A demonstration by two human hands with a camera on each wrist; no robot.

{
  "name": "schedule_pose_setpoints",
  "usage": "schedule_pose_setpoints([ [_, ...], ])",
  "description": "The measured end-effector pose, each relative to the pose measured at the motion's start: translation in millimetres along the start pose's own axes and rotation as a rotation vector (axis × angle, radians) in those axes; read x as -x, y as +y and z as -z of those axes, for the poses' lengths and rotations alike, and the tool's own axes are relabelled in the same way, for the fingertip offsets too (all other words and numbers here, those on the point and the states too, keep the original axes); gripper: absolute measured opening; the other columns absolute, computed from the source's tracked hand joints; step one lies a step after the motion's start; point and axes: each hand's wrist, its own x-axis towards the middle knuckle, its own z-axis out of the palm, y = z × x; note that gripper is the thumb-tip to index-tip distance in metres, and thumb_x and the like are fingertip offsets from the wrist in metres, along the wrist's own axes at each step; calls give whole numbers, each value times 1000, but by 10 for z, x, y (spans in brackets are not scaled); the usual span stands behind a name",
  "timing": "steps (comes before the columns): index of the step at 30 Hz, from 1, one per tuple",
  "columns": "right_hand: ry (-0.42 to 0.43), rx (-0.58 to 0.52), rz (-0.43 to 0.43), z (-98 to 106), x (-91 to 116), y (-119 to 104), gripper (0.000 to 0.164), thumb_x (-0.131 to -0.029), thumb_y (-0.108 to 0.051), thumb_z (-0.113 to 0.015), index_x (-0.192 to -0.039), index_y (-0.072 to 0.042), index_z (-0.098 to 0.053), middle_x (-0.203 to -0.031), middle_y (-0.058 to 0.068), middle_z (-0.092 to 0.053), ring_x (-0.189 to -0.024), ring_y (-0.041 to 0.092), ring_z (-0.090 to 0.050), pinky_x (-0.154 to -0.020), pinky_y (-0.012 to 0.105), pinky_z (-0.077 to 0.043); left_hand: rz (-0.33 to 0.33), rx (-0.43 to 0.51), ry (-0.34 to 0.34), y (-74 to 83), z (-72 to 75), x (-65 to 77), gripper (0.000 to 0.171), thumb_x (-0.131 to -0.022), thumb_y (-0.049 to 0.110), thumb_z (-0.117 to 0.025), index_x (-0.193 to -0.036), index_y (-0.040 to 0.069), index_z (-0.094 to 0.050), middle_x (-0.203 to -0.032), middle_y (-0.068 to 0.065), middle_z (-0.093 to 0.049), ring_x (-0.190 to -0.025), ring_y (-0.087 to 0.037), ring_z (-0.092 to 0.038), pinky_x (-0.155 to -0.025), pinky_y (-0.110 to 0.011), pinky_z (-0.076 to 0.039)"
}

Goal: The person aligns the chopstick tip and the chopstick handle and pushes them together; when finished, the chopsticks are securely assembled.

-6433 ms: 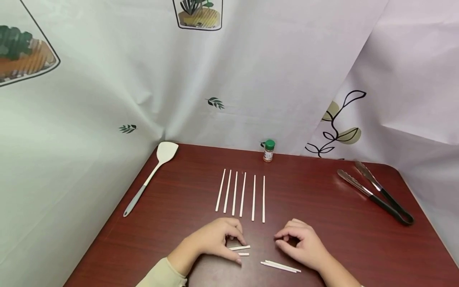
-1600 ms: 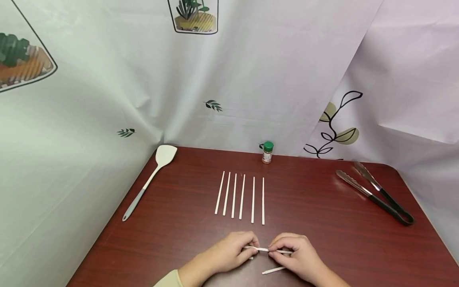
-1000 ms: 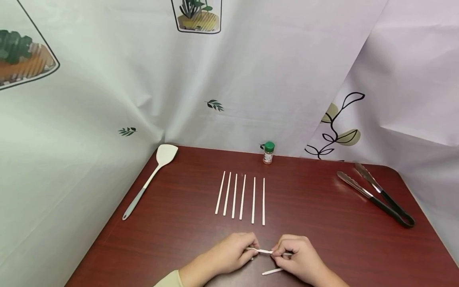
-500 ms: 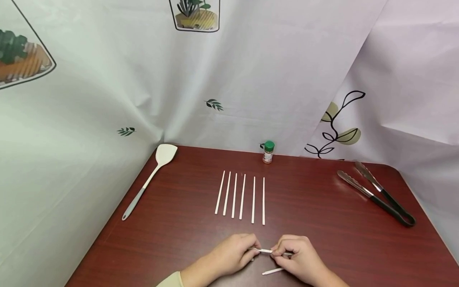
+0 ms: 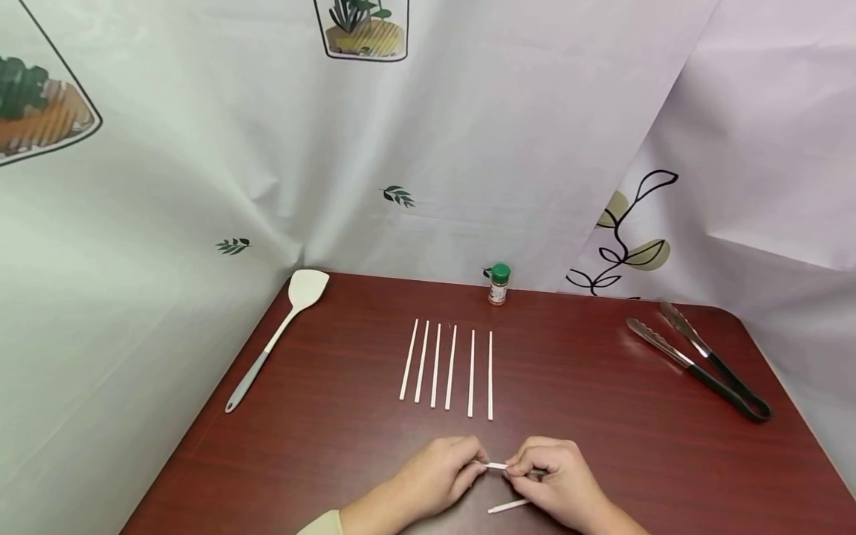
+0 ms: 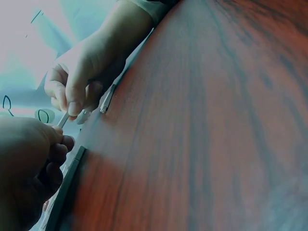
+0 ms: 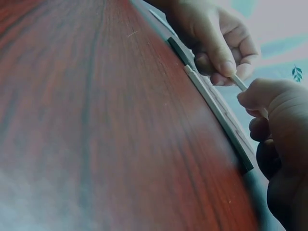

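Both hands meet low in the head view, over the near part of the table. My left hand [image 5: 444, 472] pinches one end of a thin white stick [image 5: 495, 466] between thumb and fingertips. Just to its right, my right hand [image 5: 555, 475] pinches the same stick, so only a short length shows between them. In the right wrist view that stick [image 7: 239, 83] is held above the tabletop. Another white stick [image 5: 508, 507] lies below the right hand, partly hidden by it. From the left wrist, a dark-looking stick [image 6: 67, 185] lies on the table beside the left hand.
Farther back, several longer white sticks [image 5: 436, 365] lie side by side on the red-brown table [image 5: 334, 431]. A green-capped spice jar [image 5: 498, 284] stands at the back edge. A white spatula [image 5: 279, 334] lies left, and metal tongs [image 5: 702, 360] lie right.
Earlier my hands were apart, with short sticks on the table by each. They have come together on one stick. Over the last second they have barely moved, the left edging slightly rightward.
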Motion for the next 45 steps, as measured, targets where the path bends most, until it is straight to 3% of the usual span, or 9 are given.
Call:
schedule_pose_setpoints([
  [5,26,6,27,-6,-6,1,19,-83,7,-85,-84,-11,-77,-81,3,-75,-71,11,-72,-58,14,-51,22,8,14,8,-4,-10,8,-99,11,-74,-102,13,-67,-93,5,-73,-83,5,-61,-75,-10,-49],
  [10,46,26,16,8,16,15,37,-66,20,-85,-86,-11,-78,-84,4,-76,-71,11,-71,-56,12,-49,47,23,3,-18,18,-11,7,-99,12,-74,-101,14,-68,-92,6,-71,-82,5,-59,-74,-10,-48],
  [13,79,49,-35,38,33,27,45,-60,23,-85,-86,-13,-80,-85,3,-76,-71,10,-70,-54,13,-48,76,13,15,-57,40,-14,8,-99,13,-75,-102,15,-68,-92,7,-71,-82,4,-60,-74,-13,-49],
  [18,143,42,-198,119,28,13,41,-67,18,-90,-85,-16,-80,-84,1,-76,-69,9,-68,-53,18,-49,107,-25,49,-132,81,-32,5,-100,17,-74,-102,18,-70,-93,9,-72,-83,1,-63,-76,-19,-52],
  [25,316,-194,-536,194,-36,-58,25,-78,21,-81,-92,3,-71,-79,7,-73,-62,2,-60,-51,18,-49,43,-80,75,-216,87,-49,11,-95,9,-77,-104,16,-74,-100,8,-77,-95,-7,-71,-89,-29,-55],
  [30,432,-287,-691,204,-99,-53,23,-83,19,-78,-99,16,-62,-81,6,-73,-65,5,-63,-56,19,-52,43,-131,71,-244,91,-33,18,-88,8,-84,-103,15,-75,-98,8,-77,-94,-8,-72,-90,-30,-55],
  [34,534,-291,-750,198,-148,-17,28,-86,19,-76,-106,22,-57,-81,6,-73,-63,5,-62,-54,19,-51,25,-131,39,-236,106,-54,23,-88,7,-82,-107,16,-73,-101,8,-77,-96,-8,-72,-92,-30,-55],
  [39,625,-283,-760,187,-242,52,37,-92,16,-72,-123,24,-54,-90,6,-74,-70,6,-66,-58,19,-53,-16,-130,12,-223,107,-118,18,-93,11,-80,-106,17,-69,-98,10,-74,-92,-7,-70,-90,-32,-55],
  [45,674,-246,-770,243,-363,204,43,-93,13,-73,-132,19,-57,-90,2,-75,-69,4,-65,-58,18,-52,-137,-152,-40,-232,57,-201,20,-90,14,-83,-107,19,-76,-103,12,-74,-100,-2,-69,-97,-26,-51],
])
